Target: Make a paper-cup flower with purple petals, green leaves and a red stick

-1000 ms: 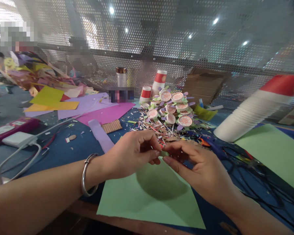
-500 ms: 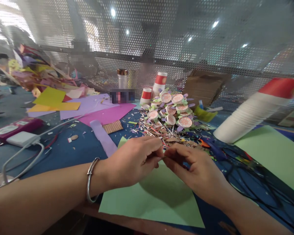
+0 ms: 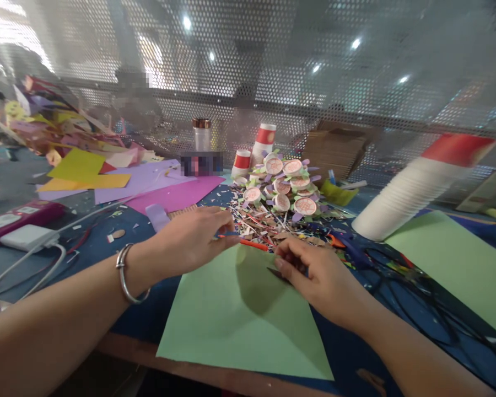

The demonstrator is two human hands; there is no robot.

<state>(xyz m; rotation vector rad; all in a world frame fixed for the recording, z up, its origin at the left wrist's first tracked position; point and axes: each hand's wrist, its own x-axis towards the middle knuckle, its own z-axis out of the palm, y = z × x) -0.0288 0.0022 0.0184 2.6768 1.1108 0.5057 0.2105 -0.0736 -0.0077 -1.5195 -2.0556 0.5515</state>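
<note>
The two hands are apart, in the middle of the frame, over a green paper sheet (image 3: 240, 320) that lies at the bottom middle. The left hand (image 3: 190, 240), with a bracelet (image 3: 126, 275) on its wrist, reaches flat to the right. Its fingertips (image 3: 227, 238) touch one end of a thin red stick (image 3: 254, 244); I cannot tell if they grip it. The right hand (image 3: 314, 270) rests on the sheet's upper right edge, fingers bent in, with something small and dark at the tips. I cannot tell if it holds that. Just behind lies a pile of paper scraps (image 3: 268, 220).

Left hand (image 3: 190, 242) forward, right hand (image 3: 314, 275) curled
</note>
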